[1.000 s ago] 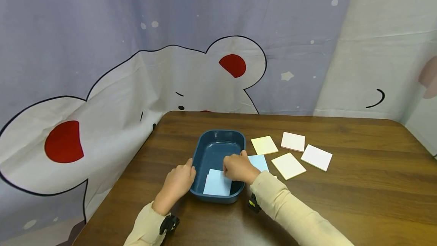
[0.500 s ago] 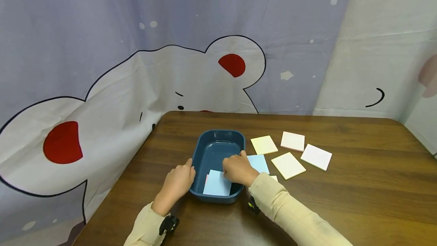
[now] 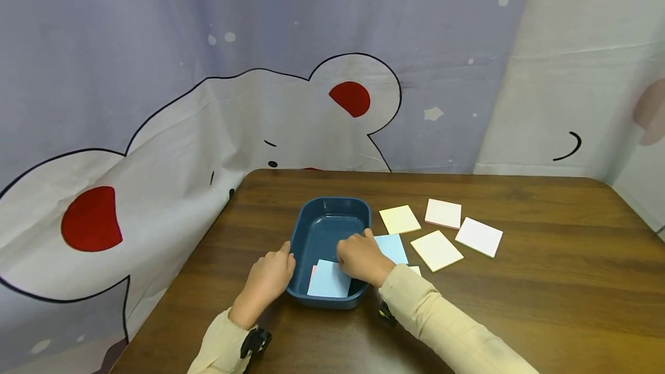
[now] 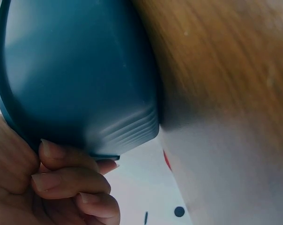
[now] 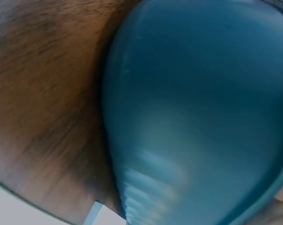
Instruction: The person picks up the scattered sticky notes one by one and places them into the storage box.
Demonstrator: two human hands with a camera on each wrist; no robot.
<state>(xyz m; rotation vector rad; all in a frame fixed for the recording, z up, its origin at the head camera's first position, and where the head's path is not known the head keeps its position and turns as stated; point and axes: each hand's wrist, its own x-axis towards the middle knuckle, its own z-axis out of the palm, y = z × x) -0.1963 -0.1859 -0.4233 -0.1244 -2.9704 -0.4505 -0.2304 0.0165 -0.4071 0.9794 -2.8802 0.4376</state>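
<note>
A blue tray (image 3: 302, 235) stands on the table. At its left side my left hand (image 3: 268, 276) grips the rim; the left wrist view shows curled fingers (image 4: 71, 185) against the tray wall (image 4: 76, 75). My right hand (image 3: 363, 255) reaches over the right rim, its curled fingers at the upper right corner of a light blue note pad (image 3: 328, 281). A pink edge (image 3: 313, 271) shows beneath that pad. The fingertips are hidden in the head view. In the right wrist view the tray wall (image 5: 193, 103) hides most of the hand (image 5: 278, 208).
Right of the tray lie another light blue pad (image 3: 392, 248), two pale yellow pads (image 3: 400, 220) (image 3: 437, 250), a pinkish-white pad (image 3: 443, 213) and a white pad (image 3: 479, 236). Another pale pad (image 3: 415, 270) is partly hidden by the right sleeve. A patterned cloth hangs behind the table.
The light blue pad under my right hand has shifted slightly, and its pink neighbour's edge shows a little differently. Both hands keep their places on the tray; the head view has moved slightly.
</note>
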